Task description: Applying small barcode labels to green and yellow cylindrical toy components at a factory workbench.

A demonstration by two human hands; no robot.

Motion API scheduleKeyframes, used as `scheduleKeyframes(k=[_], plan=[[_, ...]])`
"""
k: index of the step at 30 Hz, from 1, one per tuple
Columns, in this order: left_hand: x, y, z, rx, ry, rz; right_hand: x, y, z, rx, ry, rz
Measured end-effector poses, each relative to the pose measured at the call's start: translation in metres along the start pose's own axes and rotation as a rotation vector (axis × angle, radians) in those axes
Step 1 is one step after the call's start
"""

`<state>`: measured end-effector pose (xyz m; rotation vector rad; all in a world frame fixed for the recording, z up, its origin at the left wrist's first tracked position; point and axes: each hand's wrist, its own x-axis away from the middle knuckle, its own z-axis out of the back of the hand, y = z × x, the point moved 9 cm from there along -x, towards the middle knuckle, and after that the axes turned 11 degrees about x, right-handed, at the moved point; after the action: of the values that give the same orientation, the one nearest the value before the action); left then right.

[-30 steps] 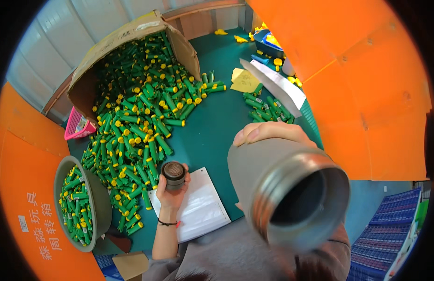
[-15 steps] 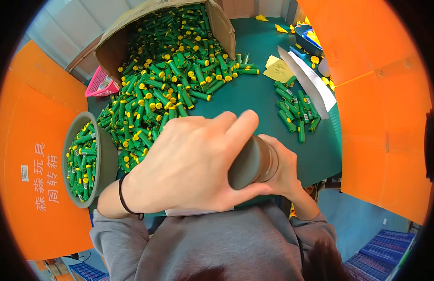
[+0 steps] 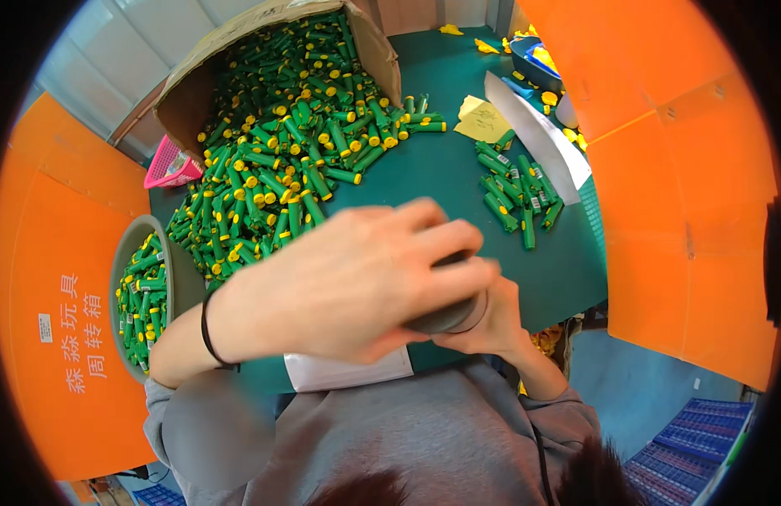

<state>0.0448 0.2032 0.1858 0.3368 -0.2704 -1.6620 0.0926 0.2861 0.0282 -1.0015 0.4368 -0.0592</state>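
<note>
1. Flask, grey-brown, smooth, cylindrical (image 3: 458, 317): held in front of your chest above the near part of the table, mostly hidden by your hands.
2. Your left hand (image 3: 365, 270): curled over the flask's upper end, fingers bent; a thin black cord band (image 3: 206, 325) circles the wrist.
3. Your right hand (image 3: 500, 316): wrapped around the flask's side, close against the left, so your two hands are together on one object.
4. Table, dark green, flat-surfaced (image 3: 432, 177): beneath your hands.
5. White paper sheet (image 3: 348, 371): flat, partly under your left forearm.
6. Heap of slim green tubes with round yellow ends (image 3: 264, 181): spilling towards you from a brown cardboard carton (image 3: 378, 59) tipped on its side.
7. Grey-green round tub, smooth-walled (image 3: 188, 282): to your left, filled with similar tubes.
8. Pink perforated basket (image 3: 173, 164): beyond the tub.
9. Small cluster of green tubes (image 3: 517, 190): to your right, near a creased yellow paper note (image 3: 483, 120) and a long white sheet (image 3: 538, 139).
</note>
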Motion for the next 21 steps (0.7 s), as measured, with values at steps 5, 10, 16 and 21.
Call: scheduleKeyframes(k=[5,10,16,21], plan=[[0.004,-0.004,-0.008,0.006,-0.113,0.058,-0.003,-0.003,0.006,0.008,0.066,0.054],[0.002,-0.010,-0.006,0.027,-0.254,0.268,-0.005,-0.002,0.006,0.050,0.073,-0.015],[0.002,-0.001,0.001,-0.002,-0.091,0.134,-0.004,-0.002,0.004,0.083,0.074,0.024],[0.007,-0.009,-0.002,-0.113,-0.081,0.197,-0.007,-0.005,0.005,0.106,0.069,0.044]])
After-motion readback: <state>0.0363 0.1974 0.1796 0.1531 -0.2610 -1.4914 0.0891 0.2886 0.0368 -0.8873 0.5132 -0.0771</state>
